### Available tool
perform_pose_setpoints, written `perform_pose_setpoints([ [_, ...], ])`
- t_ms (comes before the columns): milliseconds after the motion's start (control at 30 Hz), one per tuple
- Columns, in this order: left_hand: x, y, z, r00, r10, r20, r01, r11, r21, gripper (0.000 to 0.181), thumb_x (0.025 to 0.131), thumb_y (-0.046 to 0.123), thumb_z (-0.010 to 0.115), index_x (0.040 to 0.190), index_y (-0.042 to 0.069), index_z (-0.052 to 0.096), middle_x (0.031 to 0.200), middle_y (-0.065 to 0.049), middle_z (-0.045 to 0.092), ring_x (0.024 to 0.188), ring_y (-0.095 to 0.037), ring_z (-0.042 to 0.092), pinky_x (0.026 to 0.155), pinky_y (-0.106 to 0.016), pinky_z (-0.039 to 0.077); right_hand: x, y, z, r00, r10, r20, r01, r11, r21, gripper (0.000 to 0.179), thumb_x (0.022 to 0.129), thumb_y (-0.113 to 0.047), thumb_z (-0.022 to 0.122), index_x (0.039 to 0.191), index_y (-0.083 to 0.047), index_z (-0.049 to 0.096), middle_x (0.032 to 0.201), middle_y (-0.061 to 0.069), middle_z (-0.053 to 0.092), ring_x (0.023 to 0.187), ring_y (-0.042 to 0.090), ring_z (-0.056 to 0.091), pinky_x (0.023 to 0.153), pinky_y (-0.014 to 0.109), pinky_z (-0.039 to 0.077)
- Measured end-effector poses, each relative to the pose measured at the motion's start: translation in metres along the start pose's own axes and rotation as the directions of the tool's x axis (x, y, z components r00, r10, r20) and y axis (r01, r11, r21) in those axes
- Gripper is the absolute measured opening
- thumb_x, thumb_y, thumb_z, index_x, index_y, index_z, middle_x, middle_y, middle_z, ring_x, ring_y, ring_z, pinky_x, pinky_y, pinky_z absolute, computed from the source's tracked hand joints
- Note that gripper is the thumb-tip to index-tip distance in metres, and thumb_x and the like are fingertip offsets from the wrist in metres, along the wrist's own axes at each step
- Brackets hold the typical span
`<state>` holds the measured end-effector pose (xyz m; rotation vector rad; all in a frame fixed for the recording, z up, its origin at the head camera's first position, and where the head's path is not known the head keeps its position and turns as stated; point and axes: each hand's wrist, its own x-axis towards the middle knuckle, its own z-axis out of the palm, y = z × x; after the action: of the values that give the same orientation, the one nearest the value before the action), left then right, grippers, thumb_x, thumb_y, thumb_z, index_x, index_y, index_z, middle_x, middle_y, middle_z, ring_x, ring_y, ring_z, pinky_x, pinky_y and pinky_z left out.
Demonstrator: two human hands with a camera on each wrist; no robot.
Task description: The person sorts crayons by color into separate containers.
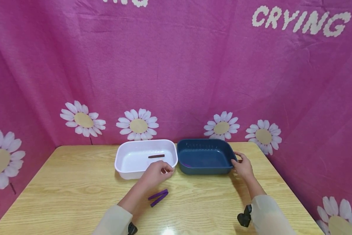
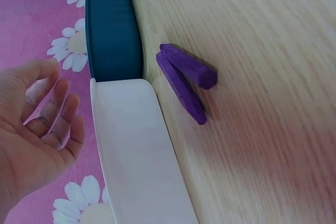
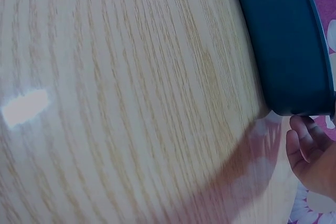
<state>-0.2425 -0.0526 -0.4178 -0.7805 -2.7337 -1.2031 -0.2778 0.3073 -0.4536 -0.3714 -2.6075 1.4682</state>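
Note:
My left hand (image 1: 156, 172) hovers over the front right edge of the white basin (image 1: 130, 175), its fingers loosely bent and holding nothing. Inside that basin lies a brown stick (image 1: 156, 156). Two purple six-sided sticks (image 2: 181, 85) rest on the table in front of it, meeting at one end in a V. At the right side of the dark blue basin (image 1: 206, 170), my right hand (image 1: 244, 167) grips the rim, thumb over it and fingers against the outer wall. A bit of purple (image 1: 187, 165) shows inside the blue basin near its front left corner.
The basins stand side by side at the back of the wooden table (image 1: 75, 192). Behind them hangs a pink cloth (image 1: 176, 71) with daisies, which also covers both sides. A bright reflection lies near the table's front.

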Motion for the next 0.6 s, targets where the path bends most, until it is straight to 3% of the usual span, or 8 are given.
perform_pose_setpoints([
  [333, -0.014, -0.002, -0.001, 1.000, -0.028, 0.006, 0.028, 0.999, -0.015, 0.010, 0.081, 0.013, 0.069, 0.086, 0.005, 0.073, 0.078, 0.000, 0.066, 0.069, -0.008, 0.053, 0.063, -0.020, 0.043, 0.002, 0.001, 0.000, 1.000, 0.001, -0.010, -0.001, 1.000, 0.010, 0.046, 0.094, -0.012, 0.049, 0.138, -0.003, 0.039, 0.106, 0.027, 0.053, 0.069, 0.014, 0.059, 0.067, 0.031, 0.054],
  [600, -0.023, -0.010, -0.004, 0.993, -0.109, 0.034, 0.109, 0.994, 0.009, 0.010, 0.081, 0.014, 0.070, 0.086, 0.007, 0.073, 0.080, 0.002, 0.067, 0.070, -0.009, 0.053, 0.064, -0.021, 0.044, 0.000, -0.001, 0.000, 1.000, -0.008, -0.017, 0.008, 1.000, 0.003, 0.046, 0.094, -0.011, 0.049, 0.137, -0.001, 0.039, 0.108, 0.030, 0.054, 0.069, 0.015, 0.060, 0.065, 0.031, 0.054],
])
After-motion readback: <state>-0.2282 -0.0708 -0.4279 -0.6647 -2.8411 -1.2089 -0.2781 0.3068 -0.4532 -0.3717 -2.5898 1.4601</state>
